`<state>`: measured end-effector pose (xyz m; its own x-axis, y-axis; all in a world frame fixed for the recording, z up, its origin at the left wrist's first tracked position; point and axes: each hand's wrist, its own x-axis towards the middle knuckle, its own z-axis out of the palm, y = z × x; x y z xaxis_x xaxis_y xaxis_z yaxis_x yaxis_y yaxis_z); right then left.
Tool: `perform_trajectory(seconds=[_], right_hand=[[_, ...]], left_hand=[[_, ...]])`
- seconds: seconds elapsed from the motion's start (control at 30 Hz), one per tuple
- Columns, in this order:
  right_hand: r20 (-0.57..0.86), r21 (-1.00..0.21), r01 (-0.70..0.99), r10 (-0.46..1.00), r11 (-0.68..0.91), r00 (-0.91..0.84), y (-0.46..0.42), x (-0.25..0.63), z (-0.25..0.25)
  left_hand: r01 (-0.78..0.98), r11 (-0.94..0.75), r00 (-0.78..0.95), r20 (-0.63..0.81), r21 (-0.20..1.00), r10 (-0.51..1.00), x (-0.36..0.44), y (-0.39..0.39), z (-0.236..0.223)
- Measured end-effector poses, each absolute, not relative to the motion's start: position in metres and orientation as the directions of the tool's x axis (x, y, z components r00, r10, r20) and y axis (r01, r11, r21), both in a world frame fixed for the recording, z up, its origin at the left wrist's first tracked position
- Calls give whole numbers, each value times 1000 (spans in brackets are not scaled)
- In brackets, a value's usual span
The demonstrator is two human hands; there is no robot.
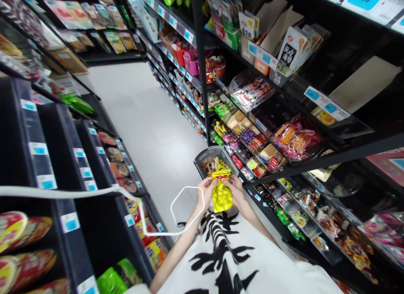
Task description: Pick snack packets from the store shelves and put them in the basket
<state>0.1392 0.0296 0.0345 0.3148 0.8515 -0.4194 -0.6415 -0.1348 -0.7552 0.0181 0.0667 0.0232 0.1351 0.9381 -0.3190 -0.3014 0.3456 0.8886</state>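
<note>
Both my hands hold a shiny yellow snack packet upright in front of my shirt. My left hand grips its left edge, with the thumb on the front. On the right edge my right hand pinches it the same way. Just beyond the hands is a grey plastic basket. Inside it lie brownish packs and more yellow packaging, partly hidden behind the packet. The small print on the packet is too blurred to read.
Shelves of small snack packs rise close on the right, with black metal edges. Dark shelves with price tags line the left. A pale floor aisle runs between them. A white cable crosses the view at lower left.
</note>
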Motion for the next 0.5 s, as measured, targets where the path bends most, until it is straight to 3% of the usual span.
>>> perform_trajectory(seconds=[0.5], right_hand=[[-498, -700, -697, 806, -156, 319, 21, 142, 31]], left_hand=[[-262, 375, 174, -339, 889, 924, 20, 66, 27]])
